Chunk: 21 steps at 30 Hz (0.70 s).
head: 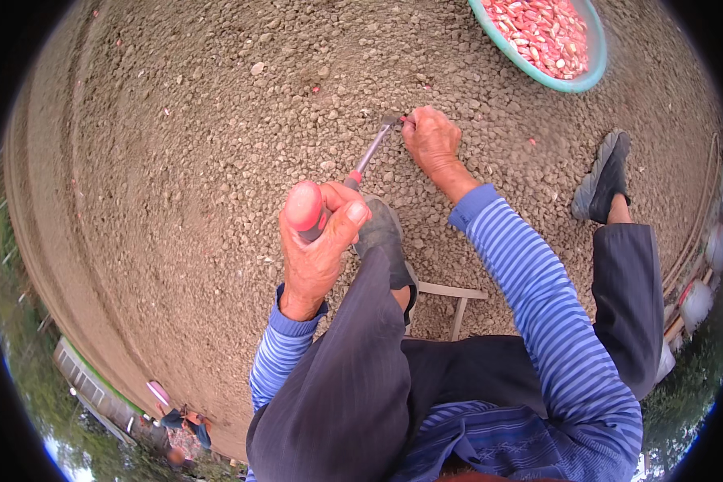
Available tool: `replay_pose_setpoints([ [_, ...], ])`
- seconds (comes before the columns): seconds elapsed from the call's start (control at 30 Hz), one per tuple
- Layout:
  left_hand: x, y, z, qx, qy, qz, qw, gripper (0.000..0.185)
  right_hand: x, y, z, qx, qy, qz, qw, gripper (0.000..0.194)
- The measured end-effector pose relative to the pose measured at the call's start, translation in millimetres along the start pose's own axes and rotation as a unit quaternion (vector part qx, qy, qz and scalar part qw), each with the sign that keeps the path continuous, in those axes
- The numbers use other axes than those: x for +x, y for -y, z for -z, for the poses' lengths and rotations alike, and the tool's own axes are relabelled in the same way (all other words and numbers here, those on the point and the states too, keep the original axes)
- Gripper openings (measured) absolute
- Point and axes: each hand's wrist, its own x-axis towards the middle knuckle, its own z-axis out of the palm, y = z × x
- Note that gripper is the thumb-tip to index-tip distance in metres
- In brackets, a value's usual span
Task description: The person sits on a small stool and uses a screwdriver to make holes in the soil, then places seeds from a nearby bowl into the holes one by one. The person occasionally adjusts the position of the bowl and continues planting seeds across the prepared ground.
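My left hand [319, 241] grips the red and grey handle of a small hand tool [370, 149]; its metal shaft runs up and to the right, and its flat tip meets the crumbly soil. Just right of that tip, my right hand [432, 141] is low over the ground, fingertips pinched on a small pink-coated seed [403, 119]. A turquoise basin [542, 78] with many pink and whitish seeds [542, 36] stands at the upper right, beyond my right hand. A few pink seeds lie scattered on the soil.
My shoes [605, 175] rest on the cloddy soil [187, 181], one close below the tool. A light wooden stool frame [452, 290] shows beneath me. Another person [184, 428] is far off at the lower left, beside a pink basin [158, 392]. White bags [697, 304] line the right edge.
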Motion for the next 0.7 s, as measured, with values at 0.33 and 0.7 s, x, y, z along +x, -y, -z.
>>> replay_pose_setpoints([
  [0.33,-36,-14,31,0.011,-0.036,-0.076,0.996,0.025,28,12,21,-0.073,0.129,-0.017,0.989,0.019],
  [0.7,-44,1,45,-0.004,-0.067,-0.073,0.995,0.023,13,-2,-3,-0.052,-0.006,0.085,0.995,0.01],
])
